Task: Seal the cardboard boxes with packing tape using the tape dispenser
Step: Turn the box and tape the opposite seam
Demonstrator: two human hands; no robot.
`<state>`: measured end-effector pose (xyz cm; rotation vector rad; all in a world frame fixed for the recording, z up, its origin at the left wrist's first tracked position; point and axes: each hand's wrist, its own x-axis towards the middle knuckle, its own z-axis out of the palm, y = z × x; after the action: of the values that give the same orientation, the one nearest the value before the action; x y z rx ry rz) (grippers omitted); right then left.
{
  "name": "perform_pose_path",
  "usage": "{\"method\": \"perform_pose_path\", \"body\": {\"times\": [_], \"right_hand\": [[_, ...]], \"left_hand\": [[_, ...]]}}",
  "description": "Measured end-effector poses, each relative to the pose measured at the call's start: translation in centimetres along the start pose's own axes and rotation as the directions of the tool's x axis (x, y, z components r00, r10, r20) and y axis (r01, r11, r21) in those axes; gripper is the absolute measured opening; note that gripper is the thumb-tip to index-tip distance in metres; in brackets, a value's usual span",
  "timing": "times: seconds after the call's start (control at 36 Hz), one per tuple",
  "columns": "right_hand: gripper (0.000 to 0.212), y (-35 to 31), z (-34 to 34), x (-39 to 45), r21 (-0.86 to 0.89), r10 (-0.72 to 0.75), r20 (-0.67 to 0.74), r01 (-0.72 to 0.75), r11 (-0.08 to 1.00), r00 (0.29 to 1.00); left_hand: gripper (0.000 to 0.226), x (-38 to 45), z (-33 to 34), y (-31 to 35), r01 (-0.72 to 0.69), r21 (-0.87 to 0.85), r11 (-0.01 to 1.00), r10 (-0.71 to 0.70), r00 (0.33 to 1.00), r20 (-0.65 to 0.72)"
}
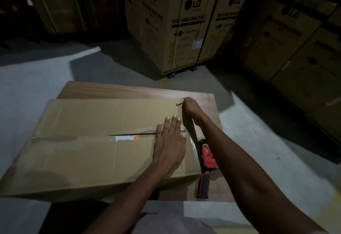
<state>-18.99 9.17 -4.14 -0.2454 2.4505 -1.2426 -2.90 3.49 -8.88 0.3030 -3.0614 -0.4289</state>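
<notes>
Your right hand (190, 107) sits at the far right corner of the cardboard box (96, 152), its fingers curled and pinching the free end of a strip of brown packing tape (191, 132) against that corner. From the pinch the strip runs back toward you along the box's right edge, twisted partway so it stands on its side, down to the tape dispenser (207, 162). The dispenser lies on the wooden surface (212, 108) just beside the box's right end, red body farther from you, dark handle with red trim pointing toward you; neither hand touches it. Your left hand (170, 142) lies flat on top of the box with straight fingers held close together, pressing across the centre seam near its right end. Left of those fingers the seam gapes as a dark slit, with something white and orange showing through and a wrinkled, shiny patch beside it that may be old clear tape, though the dim light makes that hard to confirm. The box covers most of the surface and overhangs it on the left. Around it is pale grey floor (36, 86). Beyond stand tall printed cartons (184, 23) marked LG and washing machine, with more stacked cartons (299, 36) along the right, all in deep shadow.
</notes>
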Motion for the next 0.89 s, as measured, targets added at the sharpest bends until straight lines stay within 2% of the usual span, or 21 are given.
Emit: {"method": "perform_pose_path", "body": {"times": [0.19,0.31,0.47,0.67,0.78,0.89], "right_hand": [[0.030,-0.3,0.7,1.0,0.096,0.122,-0.025,-0.119,0.988,0.992],[0.021,-1.3,0.0,1.3,0.234,0.277,-0.022,-0.264,0.935,0.961],[0.026,-2.0,0.4,1.8,0.258,0.392,0.037,-0.388,0.885,0.919],[0.060,0.0,0.7,-1.1,0.119,0.193,0.012,-0.193,0.974,0.981],[0.063,1.5,0.6,-3.7,0.037,0.133,0.033,-0.134,0.990,0.991],[0.053,3.3,0.7,-7.6,0.054,0.105,0.002,-0.105,0.993,0.994]], "left_hand": [[0.073,0.1,0.2,-0.2,-0.004,0.003,1.000,0.004,1.000,0.000],[0.071,0.1,0.3,-0.2,-0.005,0.012,1.000,0.005,1.000,-0.006],[0.063,0.1,0.2,-0.3,0.002,-0.017,1.000,-0.002,1.000,-0.001],[0.062,0.2,-0.6,0.0,0.003,-0.020,1.000,-0.002,1.000,0.018],[0.062,-0.1,-0.9,0.1,-0.007,-0.032,0.999,0.007,1.000,0.011],[0.063,-0.2,-1.1,0.3,-0.010,-0.029,1.000,0.011,1.000,0.015]]}}
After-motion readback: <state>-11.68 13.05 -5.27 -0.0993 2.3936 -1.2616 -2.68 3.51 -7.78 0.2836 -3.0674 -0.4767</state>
